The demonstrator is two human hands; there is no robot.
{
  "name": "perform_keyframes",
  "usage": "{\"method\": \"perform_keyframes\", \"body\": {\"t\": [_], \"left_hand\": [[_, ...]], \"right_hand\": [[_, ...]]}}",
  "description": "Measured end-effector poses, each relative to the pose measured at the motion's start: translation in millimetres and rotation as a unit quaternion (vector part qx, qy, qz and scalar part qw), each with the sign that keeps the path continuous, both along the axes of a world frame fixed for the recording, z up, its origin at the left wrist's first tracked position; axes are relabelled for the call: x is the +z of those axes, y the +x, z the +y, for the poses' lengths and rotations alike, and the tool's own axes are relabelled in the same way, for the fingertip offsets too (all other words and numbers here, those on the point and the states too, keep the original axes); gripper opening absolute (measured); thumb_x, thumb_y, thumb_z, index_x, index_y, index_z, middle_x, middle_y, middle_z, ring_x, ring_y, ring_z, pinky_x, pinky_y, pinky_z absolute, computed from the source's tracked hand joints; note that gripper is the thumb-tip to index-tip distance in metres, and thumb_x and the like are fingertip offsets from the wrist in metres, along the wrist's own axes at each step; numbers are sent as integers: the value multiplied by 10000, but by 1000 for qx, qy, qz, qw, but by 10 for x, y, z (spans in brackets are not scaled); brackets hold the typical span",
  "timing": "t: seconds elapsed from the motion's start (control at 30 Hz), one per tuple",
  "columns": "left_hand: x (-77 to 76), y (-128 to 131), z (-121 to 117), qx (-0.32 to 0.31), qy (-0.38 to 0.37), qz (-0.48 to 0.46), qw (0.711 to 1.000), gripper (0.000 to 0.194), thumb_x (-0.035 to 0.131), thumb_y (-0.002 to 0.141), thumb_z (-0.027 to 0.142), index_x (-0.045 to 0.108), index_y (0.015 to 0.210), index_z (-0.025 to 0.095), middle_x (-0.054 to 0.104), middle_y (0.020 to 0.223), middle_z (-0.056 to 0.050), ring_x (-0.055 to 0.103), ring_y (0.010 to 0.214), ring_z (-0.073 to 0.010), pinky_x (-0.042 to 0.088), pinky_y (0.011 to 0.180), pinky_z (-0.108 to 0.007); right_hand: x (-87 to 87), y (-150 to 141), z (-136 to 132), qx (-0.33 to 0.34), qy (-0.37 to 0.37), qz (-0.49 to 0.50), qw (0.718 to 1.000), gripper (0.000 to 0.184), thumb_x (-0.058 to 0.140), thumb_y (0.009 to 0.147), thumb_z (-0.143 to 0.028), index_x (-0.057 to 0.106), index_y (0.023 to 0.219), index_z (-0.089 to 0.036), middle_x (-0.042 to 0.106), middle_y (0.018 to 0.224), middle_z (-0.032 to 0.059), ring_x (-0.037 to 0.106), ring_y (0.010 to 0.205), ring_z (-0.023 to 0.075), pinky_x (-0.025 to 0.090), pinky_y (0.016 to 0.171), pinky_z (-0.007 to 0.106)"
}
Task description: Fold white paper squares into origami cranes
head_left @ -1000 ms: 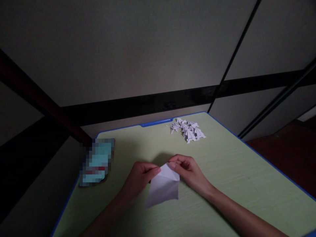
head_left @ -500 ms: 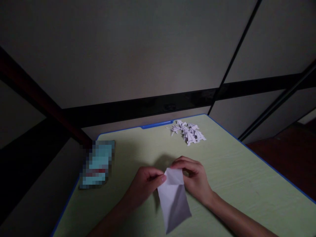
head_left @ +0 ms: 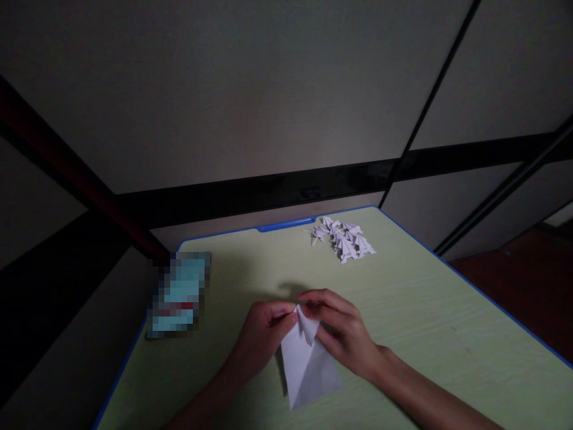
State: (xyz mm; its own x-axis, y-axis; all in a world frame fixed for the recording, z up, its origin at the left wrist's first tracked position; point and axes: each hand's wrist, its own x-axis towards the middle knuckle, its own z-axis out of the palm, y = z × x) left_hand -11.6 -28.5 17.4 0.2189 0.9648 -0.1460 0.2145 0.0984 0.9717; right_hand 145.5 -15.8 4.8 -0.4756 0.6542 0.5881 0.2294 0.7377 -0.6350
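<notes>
head view: holds a white sheet over the near half of a pale green table, between both hands. at the upper left corner of the sheet, pinches with the left hand, with the grip closed on the paper between thumb and forefinger. at the upper right of the sheet, bends the fingers of the right hand around a narrow folded flap, with the grip closed on paper there too, though partly hidden behind the fingers. shows a pointed tip at the top of the sheet, and below it a diagonal crease between a paler left part and a greyer right part. cannot tell about contact between the lower edge of the sheet and the table.

beyond the sheet and a little to its right, shows a cluster of small folded white paper pieces, pointed and overlapping, lying on the table. straight beyond the sheet, at the far edge of the table, shows a long shallow blue tray; too small to tell about anything inside. well to the left of the sheet, near the left edge of the table, shows a flat pale teal item with a red streak, blurred into blocks. farther beyond the sheet, past the table, shows grey panels with a glossy black band across them.
</notes>
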Motion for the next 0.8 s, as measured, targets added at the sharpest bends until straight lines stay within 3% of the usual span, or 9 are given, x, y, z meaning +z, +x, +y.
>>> {"method": "perform_keyframes", "body": {"t": [0.17,0.47,0.6,0.8], "left_hand": [[9,22,9,30,-8,-6,999,147,493,629,204,518,506,127,451,473,36,401,470,-89,278,448,-182],[61,11,-2,3,-18,-30,999,179,496,665,255,574,611,103,497,523,13,408,493,-92,289,459,-184],[45,-15,14,14,-10,0,1000,255,466,691,307,562,577,100,405,464,39,332,455,-77,240,422,-182],[83,18,-41,5,28,33,999,237,453,711,264,548,561,107,418,491,28,367,478,-85,274,439,-180]], "right_hand": [[-22,-39,-11,12,5,-18,1000,203,475,741,-94,579,904,-156,574,973,101,529,866,185,445,737,313],[-22,-28,11,-40,-76,89,992,147,518,710,-61,611,736,-171,603,807,60,568,749,150,456,648,253],[-21,-23,-2,-26,-49,80,995,153,504,720,-69,605,762,-176,597,812,63,567,738,150,459,625,251],[-14,-36,-44,-49,8,58,997,125,505,718,-93,578,778,-175,589,798,77,566,733,166,467,609,261]]}}
